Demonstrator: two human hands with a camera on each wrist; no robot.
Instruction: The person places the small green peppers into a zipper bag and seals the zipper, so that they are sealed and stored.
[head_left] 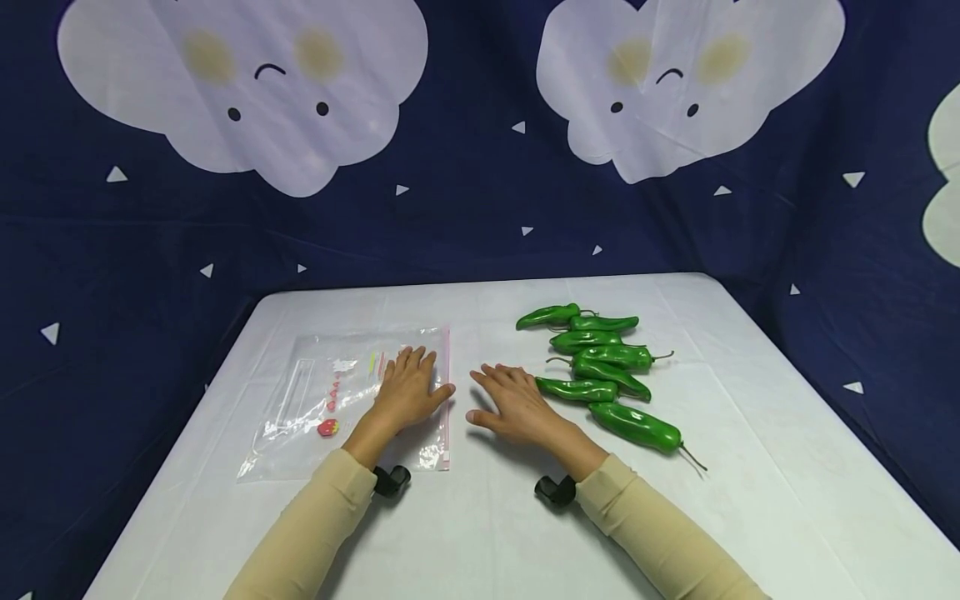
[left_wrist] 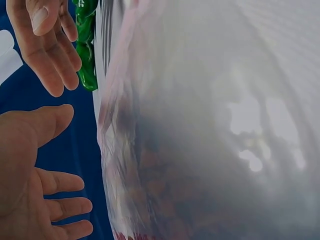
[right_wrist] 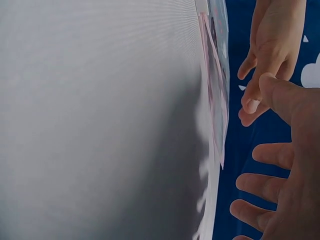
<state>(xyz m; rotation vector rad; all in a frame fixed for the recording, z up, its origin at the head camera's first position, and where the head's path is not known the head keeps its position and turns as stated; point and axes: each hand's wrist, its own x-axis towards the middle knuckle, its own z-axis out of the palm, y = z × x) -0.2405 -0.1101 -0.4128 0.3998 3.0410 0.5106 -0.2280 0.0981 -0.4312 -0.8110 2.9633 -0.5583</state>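
Note:
A clear zip bag (head_left: pixel 300 450) with a pink zip edge and a printed strawberry lies flat on the left of the table. My left hand (head_left: pixel 407 392) hovers above its right part, fingers spread and holding nothing. To the right of the bag, my right hand (head_left: pixel 517 408) is held over the cloth with its fingers extended, also holding nothing. Its fingers are close to the left end of a green pepper (head_left: pixel 577 389). Several glossy green peppers (head_left: pixel 611 357) lie in a rough column, the largest pepper (head_left: pixel 637 427) nearest to me. Both wrist views show the hands apart from the table.
A white cloth covers the table (head_left: pixel 750 467). Behind it hangs a dark blue curtain (head_left: pixel 465 225) with white clouds and small triangles. Black wrist cameras (head_left: pixel 392 481) sit under both wrists.

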